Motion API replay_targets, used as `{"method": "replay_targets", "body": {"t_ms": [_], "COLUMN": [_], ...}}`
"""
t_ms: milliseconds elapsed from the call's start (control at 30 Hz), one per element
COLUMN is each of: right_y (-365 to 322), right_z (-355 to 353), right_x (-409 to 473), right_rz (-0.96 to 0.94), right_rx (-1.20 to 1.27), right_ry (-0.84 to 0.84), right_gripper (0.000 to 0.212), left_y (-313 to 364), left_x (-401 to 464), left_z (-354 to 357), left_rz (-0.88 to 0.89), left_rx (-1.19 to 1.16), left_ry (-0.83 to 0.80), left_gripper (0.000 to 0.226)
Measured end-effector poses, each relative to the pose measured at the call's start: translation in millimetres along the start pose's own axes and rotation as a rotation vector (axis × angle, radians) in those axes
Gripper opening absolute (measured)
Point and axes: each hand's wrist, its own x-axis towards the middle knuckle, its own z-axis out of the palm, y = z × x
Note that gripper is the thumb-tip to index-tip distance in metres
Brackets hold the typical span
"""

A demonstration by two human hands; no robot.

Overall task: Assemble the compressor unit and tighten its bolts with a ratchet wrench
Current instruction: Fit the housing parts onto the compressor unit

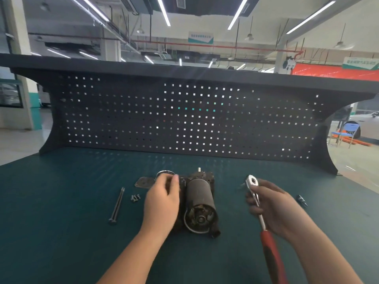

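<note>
The dark, dirty compressor unit (pixel 200 201) lies on the green mat with its open round end toward me. My left hand (pixel 162 203) rests against its left side, fingers curled over the far part near a metal ring (pixel 164 172); what the fingers hold is hidden. My right hand (pixel 272 206) grips the steel shaft of a ratchet wrench (pixel 253 182), head pointing up and away, red handle (pixel 270 257) trailing toward me. A flat grey cover plate (pixel 143 182) lies left of the unit. Two long bolts (pixel 118 203) and several small screws (pixel 135 197) lie further left.
A small dark socket piece (pixel 301 200) lies on the mat to the right of my right hand. A black pegboard back wall (pixel 184 119) with a shelf above closes off the bench's far side. The green mat (pixel 61 201) covers the bench.
</note>
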Motion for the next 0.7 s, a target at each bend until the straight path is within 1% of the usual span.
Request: {"method": "replay_targets", "body": {"t_ms": [33, 67, 100, 133, 200, 267, 333, 400, 467, 533, 567, 600, 667, 700], "right_y": [1, 4, 9, 15, 25, 35, 41, 39, 34, 33, 36, 41, 59, 71], "right_z": [-7, -14, -21, -26, -33, -38, -40, -40, -37, -24, -13, 0, 27, 38], "right_x": [2, 6, 9, 13, 21, 29, 32, 31, 27, 20, 14, 9, -1, -3], "right_rz": [-0.078, -0.138, -0.172, -0.180, -0.161, -0.165, -0.198, -0.228, -0.264, -0.311, -0.341, -0.356, -0.268, -0.207], "right_rx": [-0.163, -0.356, -0.552, -0.715, -0.896, -1.071, -1.282, -1.312, -1.270, -1.219, -1.168, -1.106, -0.994, -0.984], "right_ry": [0.101, 0.189, 0.252, 0.281, 0.297, 0.305, 0.316, 0.359, 0.435, 0.467, 0.438, 0.380, 0.210, 0.132], "right_gripper": [0.020, 0.022, 0.027, 0.032, 0.042, 0.045, 0.043, 0.042, 0.043, 0.034, 0.030, 0.033, 0.052, 0.064], "left_y": [-5, -10, -14, -19, -24, -28, -32, -35, -36, -37, -37, -37, -36, -35], "left_x": [5, 10, 13, 14, 13, 12, 14, 16, 15, 14, 14, 13, 12, 11], "left_z": [-2, -3, -3, -2, -1, -2, -4, -6, -7, -7, -6, -6, -6, -7], "left_rz": [-0.044, -0.106, -0.170, -0.229, -0.276, -0.254, -0.239, -0.250, -0.260, -0.253, -0.252, -0.252, -0.248, -0.246], "left_rx": [0.030, 0.040, 0.036, 0.026, 0.059, 0.087, 0.069, 0.070, 0.073, 0.076, 0.079, 0.083, 0.098, 0.108], "left_ry": [0.059, 0.050, -0.014, -0.122, -0.296, -0.349, -0.373, -0.397, -0.415, -0.419, -0.413, -0.405, -0.379, -0.367], "left_gripper": [0.009, 0.006, 0.019, 0.037, 0.064, 0.079, 0.088, 0.092, 0.093, 0.089, 0.087, 0.084, 0.076, 0.072]}}
